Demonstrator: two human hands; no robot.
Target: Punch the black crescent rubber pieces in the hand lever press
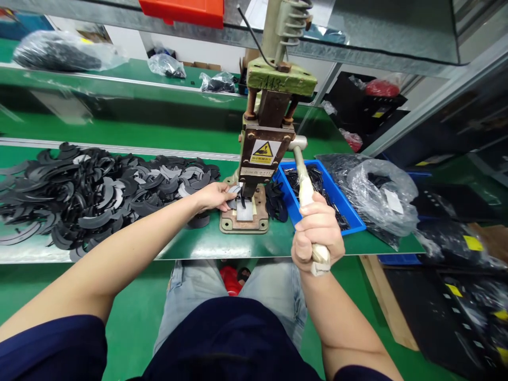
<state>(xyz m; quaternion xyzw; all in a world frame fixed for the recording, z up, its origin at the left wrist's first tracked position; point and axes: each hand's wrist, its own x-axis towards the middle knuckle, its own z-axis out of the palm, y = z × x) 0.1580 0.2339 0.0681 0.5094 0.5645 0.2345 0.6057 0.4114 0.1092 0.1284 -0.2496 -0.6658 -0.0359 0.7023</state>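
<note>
My right hand [319, 233] is wrapped round the tape-covered lever handle [305, 182] of a green hand press [262, 143]. At the press base [244, 225], my left hand [216, 197] pinches a small grey curved piece [234, 197] by its edge, beside the metal plate [245, 210] under the ram. The piece's far end lies close to the ram's lower tip; whether it touches cannot be made out. To the left, a large heap of black and grey curved pieces [107, 198] spreads over the green table.
Right of the press stands a blue tray [349, 225] of small black parts, with dark pieces [275, 201] between them. A clear plastic bag [383, 196] lies farther right. Bagged parts [63, 50] rest on the back shelf. A red bin [184, 10] sits above.
</note>
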